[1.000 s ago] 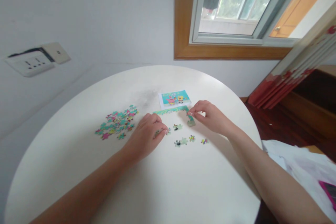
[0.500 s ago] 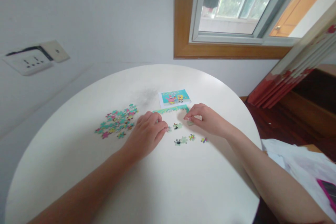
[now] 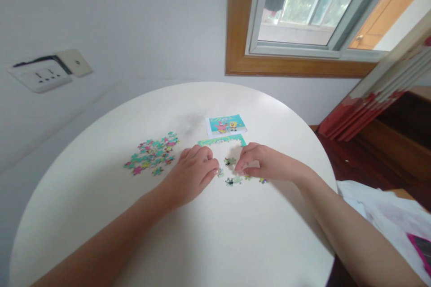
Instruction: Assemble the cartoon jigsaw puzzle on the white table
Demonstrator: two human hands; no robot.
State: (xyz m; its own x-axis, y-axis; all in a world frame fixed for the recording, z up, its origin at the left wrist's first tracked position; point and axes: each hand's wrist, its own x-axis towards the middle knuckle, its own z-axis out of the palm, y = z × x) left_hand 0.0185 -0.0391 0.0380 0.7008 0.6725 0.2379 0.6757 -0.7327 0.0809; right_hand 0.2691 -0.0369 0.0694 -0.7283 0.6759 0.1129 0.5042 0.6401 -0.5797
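Left hand (image 3: 194,168) and right hand (image 3: 261,160) curl among jigsaw pieces (image 3: 229,161), grip indiscernible; SpongeBob picture card (image 3: 227,125) lies beyond, presumably for reference.

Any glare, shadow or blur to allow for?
Head view: the window is bright; head view: a soft shadow lies on the table beside the right forearm; head view: loose puzzle pieces look soft, print hard to read.

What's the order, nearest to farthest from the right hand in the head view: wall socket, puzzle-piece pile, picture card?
1. Picture card: just beyond the right hand, slightly left.
2. Puzzle-piece pile: farther left, past the left hand.
3. Wall socket: far left, off the table.
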